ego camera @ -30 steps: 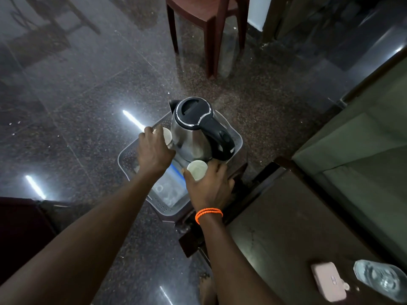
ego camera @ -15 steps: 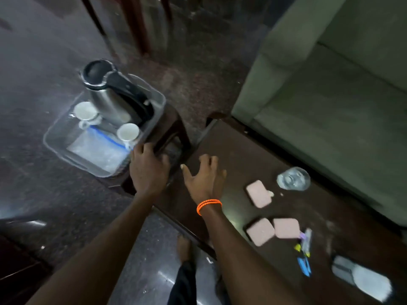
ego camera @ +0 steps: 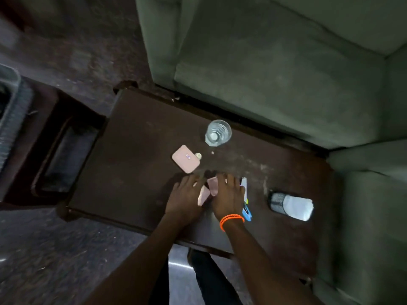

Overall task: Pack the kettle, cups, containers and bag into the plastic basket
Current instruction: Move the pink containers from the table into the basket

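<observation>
- Pink, flat containers are what both hands are on now: two of them lie near the middle of the dark table (ego camera: 136,150), one under the left hand (ego camera: 185,194) and one under the right hand (ego camera: 228,194).
- Left hand: fingers spread over the left one (ego camera: 203,195), which tilts up at an edge; I cannot tell whether it is gripped or only pressed.
- Right hand: fingers spread over the right one (ego camera: 213,184); the grasp itself is hidden under the palm.
- A third pink container (ego camera: 185,158) lies just beyond the hands, untouched, with a small white cap (ego camera: 198,156) beside it.
- A clear glass (ego camera: 218,133) stands farther off; a mesh bag (ego camera: 290,205) lies on its side to the right; small blue packets (ego camera: 246,212) lie just right of the right hand.
- The basket (ego camera: 10,111) shows only as a grey rim at the far left edge, so its contents cannot be seen here.
- My judgement: containers, glass and bag are not yet packed, so a fair share of the task remains.
</observation>
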{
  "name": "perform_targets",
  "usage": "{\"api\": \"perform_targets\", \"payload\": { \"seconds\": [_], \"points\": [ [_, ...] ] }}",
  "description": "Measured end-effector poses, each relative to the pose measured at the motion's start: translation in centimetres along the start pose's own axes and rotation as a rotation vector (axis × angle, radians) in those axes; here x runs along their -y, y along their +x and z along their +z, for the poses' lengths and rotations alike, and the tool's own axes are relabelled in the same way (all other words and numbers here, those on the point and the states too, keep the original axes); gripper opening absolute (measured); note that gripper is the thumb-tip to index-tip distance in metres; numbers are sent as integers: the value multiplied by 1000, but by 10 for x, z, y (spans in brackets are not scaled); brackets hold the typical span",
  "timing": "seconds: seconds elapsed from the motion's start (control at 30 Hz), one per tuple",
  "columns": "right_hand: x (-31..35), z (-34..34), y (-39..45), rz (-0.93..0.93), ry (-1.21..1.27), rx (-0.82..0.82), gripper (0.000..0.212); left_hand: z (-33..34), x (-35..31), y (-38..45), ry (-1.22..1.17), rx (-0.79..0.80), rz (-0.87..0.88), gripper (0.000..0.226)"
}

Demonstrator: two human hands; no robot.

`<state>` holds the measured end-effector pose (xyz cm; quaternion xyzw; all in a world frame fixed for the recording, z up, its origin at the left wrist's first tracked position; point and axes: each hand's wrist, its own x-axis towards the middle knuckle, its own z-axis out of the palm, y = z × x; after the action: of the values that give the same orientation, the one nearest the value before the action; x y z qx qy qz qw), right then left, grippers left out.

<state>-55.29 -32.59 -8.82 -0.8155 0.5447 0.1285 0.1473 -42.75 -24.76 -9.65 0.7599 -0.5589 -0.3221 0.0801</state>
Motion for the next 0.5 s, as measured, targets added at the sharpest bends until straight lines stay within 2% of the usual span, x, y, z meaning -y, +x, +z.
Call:
{"api": "perform_targets", "payload": {
  "seconds": [0.07,0.17,0.27,0.33,0.43,0.5],
  "points": [
    [-21,0,8,-59,-40,47,60,16,-5,9,163,47,131,77],
    [-34,3,21,-188,-61,96,53,30,-6,18,312,102,191,86],
    [-35,7,31,-265,-62,72,51,35,-6,27,373,96,212,81],
    [-34,8,36,-267,-81,41,48,35,-7,31,360,107,186,84],
    [-32,7,40,-197,-114,14,38,33,-6,34,325,190,111,108],
    [-28,2,41,-148,-104,53,38,30,-6,35,297,220,95,109]
  ]
}}
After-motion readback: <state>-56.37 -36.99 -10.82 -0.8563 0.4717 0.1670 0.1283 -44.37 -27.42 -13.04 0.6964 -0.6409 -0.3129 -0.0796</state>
